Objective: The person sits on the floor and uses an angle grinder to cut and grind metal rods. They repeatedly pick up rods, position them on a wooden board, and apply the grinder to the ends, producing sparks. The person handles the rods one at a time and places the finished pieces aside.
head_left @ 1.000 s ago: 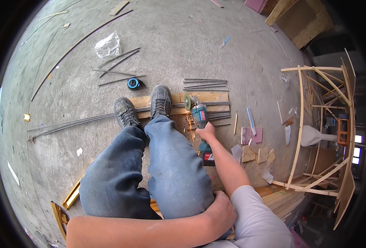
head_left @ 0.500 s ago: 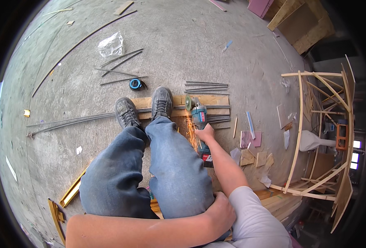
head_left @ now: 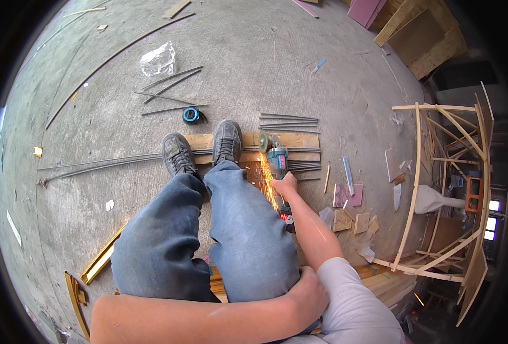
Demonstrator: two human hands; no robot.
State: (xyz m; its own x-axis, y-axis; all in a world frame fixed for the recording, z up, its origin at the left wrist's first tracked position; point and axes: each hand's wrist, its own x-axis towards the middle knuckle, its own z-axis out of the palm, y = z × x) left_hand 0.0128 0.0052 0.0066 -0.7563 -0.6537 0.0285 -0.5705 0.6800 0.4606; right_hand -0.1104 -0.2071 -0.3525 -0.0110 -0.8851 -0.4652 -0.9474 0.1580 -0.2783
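My right hand (head_left: 285,183) is closed on the handle of a teal angle grinder (head_left: 277,162). Its disc (head_left: 265,142) sits at a bundle of grey steel rods (head_left: 302,149), and a stream of orange sparks (head_left: 267,180) runs from it down beside my right leg. The bundle lies across a wooden board (head_left: 199,142), under or against my shoes (head_left: 226,140), and stretches off to the left. My left arm crosses my lap; my left hand (head_left: 313,289) is curled at the outside of my right thigh (head_left: 257,252), its fingertips hidden.
A blue tape measure (head_left: 191,114), loose rods (head_left: 288,120) and a plastic bag (head_left: 157,59) lie beyond my feet. Offcuts (head_left: 361,223) and a pink board (head_left: 348,195) are to the right, near a timber frame (head_left: 418,183). Yellow pieces (head_left: 102,258) lie lower left.
The sparks have grown from a thin spray to a brighter, longer stream. The view has shifted slightly; my hands and the grinder keep much the same positions.
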